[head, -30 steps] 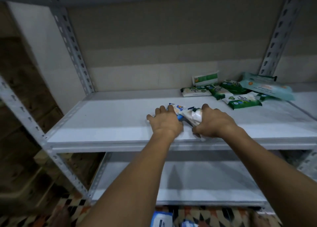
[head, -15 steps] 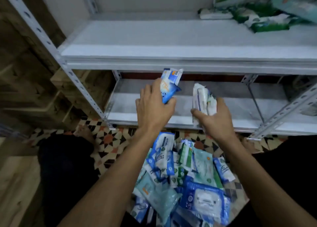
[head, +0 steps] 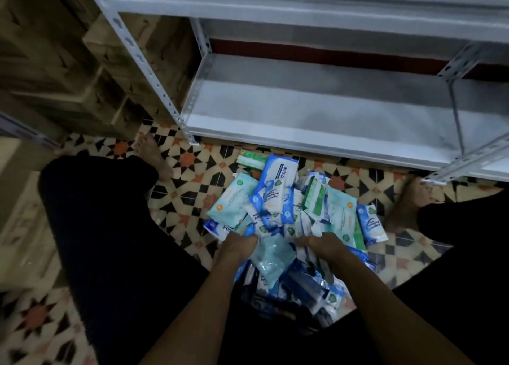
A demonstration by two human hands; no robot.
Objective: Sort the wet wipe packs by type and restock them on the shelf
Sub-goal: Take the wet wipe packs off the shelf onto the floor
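A heap of wet wipe packs (head: 278, 199) lies on the patterned floor between my knees: blue-and-white, pale teal and green ones mixed together. Both hands are down in the near side of the heap. My left hand (head: 239, 245) has its fingers curled on a small blue-and-white pack beside a pale teal pack (head: 271, 257). My right hand (head: 323, 244) curls round white packs, fingers pointing left. The picture is blurred, so both grips are partly hidden. The lower shelf (head: 303, 111) of the white metal rack stands just beyond the heap.
The upper shelf's front edge (head: 303, 9) runs along the top. A slotted upright (head: 143, 67) slants down to the floor at left, a diagonal brace (head: 473, 155) at right. Wooden crates (head: 82, 61) stand at the left. My bare feet (head: 151, 149) flank the heap.
Both hands came off the upper shelf with the packs they held and dropped down into the floor heap. My view swung from the shelf down to the floor.
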